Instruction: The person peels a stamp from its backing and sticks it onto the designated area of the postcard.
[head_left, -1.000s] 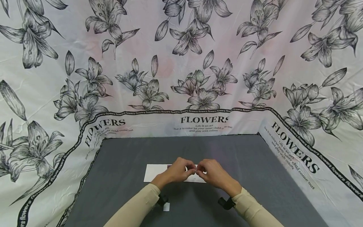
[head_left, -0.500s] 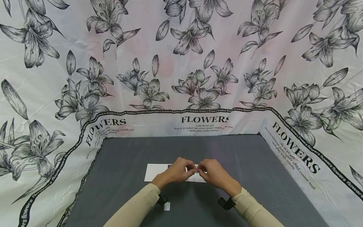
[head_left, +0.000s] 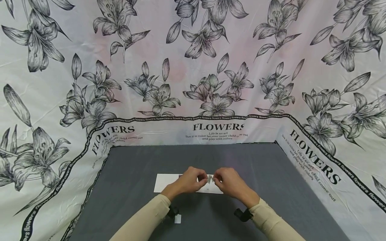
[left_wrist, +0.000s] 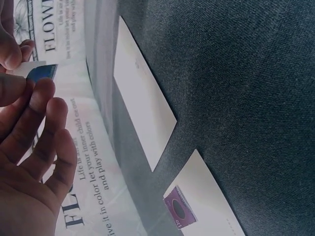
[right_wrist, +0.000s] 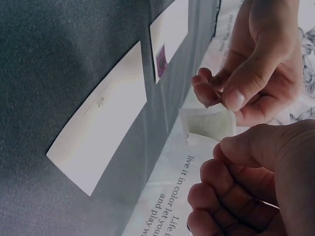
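Note:
My left hand and right hand face each other above two white cards, fingertips a short way apart. Between them is a small postage stamp, blue on the side seen in the left wrist view. Its pale back faces the right wrist camera. Left thumb and forefinger pinch the stamp. A thin white backing paper stands away from it at the edge by my right thumb and forefinger, which pinch it. One card bears a purple stamp; the other card has only faint small print.
A small white paper square lies on the dark grey tabletop, near the left forearm. White cloth printed with lilies and lettering hangs around the back and sides.
My right hand has moved slightly right, away from the left. The gap between the fingertips has widened, and the pale paper now shows there. The left hand stays in place.

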Motion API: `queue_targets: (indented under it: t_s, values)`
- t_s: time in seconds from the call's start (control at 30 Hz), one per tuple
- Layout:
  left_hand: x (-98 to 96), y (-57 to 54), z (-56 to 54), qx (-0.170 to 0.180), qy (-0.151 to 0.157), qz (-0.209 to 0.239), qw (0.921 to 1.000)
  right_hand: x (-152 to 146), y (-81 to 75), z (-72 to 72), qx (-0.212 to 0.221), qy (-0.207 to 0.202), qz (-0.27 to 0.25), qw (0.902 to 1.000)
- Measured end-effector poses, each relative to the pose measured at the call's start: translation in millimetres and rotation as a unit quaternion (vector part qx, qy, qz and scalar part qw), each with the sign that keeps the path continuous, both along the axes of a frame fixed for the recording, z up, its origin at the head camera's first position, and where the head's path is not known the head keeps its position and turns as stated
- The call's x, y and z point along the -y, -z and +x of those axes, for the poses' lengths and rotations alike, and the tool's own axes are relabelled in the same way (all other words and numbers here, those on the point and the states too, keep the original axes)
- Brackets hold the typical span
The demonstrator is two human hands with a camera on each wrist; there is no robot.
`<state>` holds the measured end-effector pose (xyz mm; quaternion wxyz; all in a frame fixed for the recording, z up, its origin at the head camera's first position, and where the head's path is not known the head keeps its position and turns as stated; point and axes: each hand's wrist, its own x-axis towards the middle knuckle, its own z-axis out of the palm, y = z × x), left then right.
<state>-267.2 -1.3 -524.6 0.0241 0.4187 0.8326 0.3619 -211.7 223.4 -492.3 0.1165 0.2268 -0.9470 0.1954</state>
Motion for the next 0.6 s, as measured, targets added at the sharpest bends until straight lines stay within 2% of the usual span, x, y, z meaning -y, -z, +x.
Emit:
queue_targets:
  t_s: [0.37,0.6]
  values:
    - [0.4,1.8,-0.8,0.012,-0.039,-0.008,0.9991,-12,-2.6,0.8,-0.001,0.015,-0.001,0.9999]
    - [0.6,1.9,-2.0,0.0,-0.058,-0.015,0.9982,-16,-4.1,3.1,0.005,0.009,-0.017,0.9998]
